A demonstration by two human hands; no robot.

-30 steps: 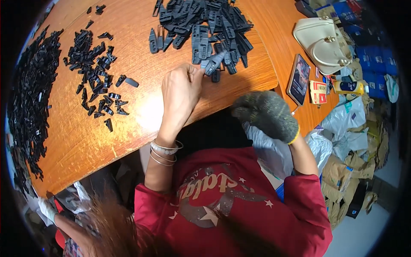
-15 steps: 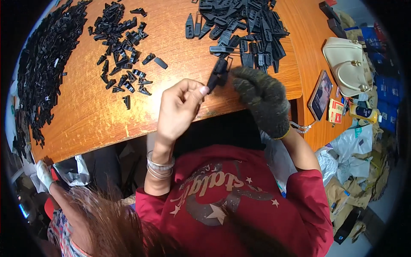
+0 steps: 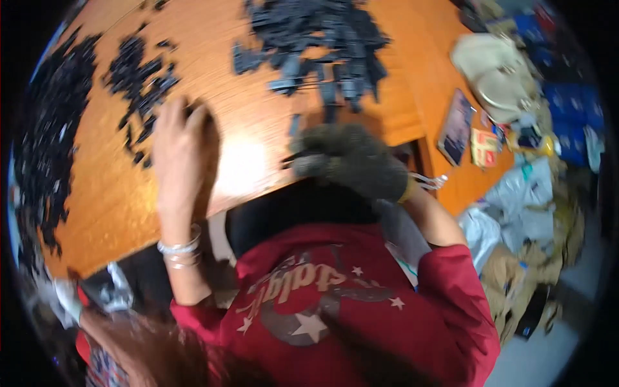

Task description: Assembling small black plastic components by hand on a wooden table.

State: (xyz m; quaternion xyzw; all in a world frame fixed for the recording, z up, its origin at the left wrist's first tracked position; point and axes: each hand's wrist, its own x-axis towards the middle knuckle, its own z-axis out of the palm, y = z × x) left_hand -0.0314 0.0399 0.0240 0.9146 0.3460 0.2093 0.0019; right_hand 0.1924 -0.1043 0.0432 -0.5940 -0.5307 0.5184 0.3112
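My bare left hand (image 3: 182,138) is over the table beside a loose group of small black plastic pieces (image 3: 138,77). Its fingers look curled, but blur hides whether anything is in them. A dark grey work glove covers my right hand (image 3: 348,158) at the table's front edge. Its fingers are closed, and the tip of a black plastic part (image 3: 287,162) pokes out from them; the rest is hidden. Beyond the glove lies a heap of longer, flat black plastic parts (image 3: 322,39).
A dense band of black pieces (image 3: 51,129) runs down the left of the wooden table (image 3: 213,39). On the right are a phone (image 3: 455,129), a red-and-yellow packet (image 3: 483,148) and a cream handbag (image 3: 493,71). Another person's gloved hand (image 3: 66,298) is at the lower left.
My left hand has moved left, away from the glove, to the small pieces. My gloved hand has shifted left and slightly down. The view has shifted and blurred.
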